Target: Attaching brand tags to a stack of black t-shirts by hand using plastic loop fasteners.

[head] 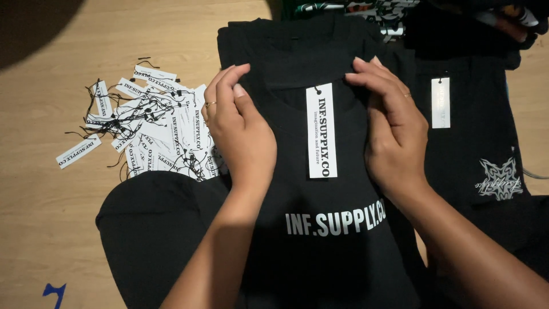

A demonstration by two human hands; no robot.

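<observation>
While both hands rest on the black T-shirt [320, 171] lying flat on the wooden table [46, 206], the risk I'd judge is around the neck area; the white paper hang tag [321, 130] hangs from a thin black string at the collar, & a tug could snap the string or tear the tag's hole. Left hand [240, 131] sits on the shirt's left side w/ fingers curled, thumb & forefinger tip near each other, gripping nothing I can see for sure; right hand [394, 126] has fingertips pinching the collar fabric near the tag's top; a ring shows on each hand. Soft knit could bunch or crease if pulled unevenly; the tag could end up skewed.

Materials: shirt is matte black cotton-like knit w/ white block lettering on the chest; tag is a stiff, narrow white rectangle w/ black print. Just left of the shirt lies a loose pile of spare tags [143, 126], strings tangled, which could snag a sleeve or knot together. To the right, touching, lies a second black shirt [474, 143] w/ its own tag & a pale spiky graphic; more dark garments sit at the top edge.
</observation>
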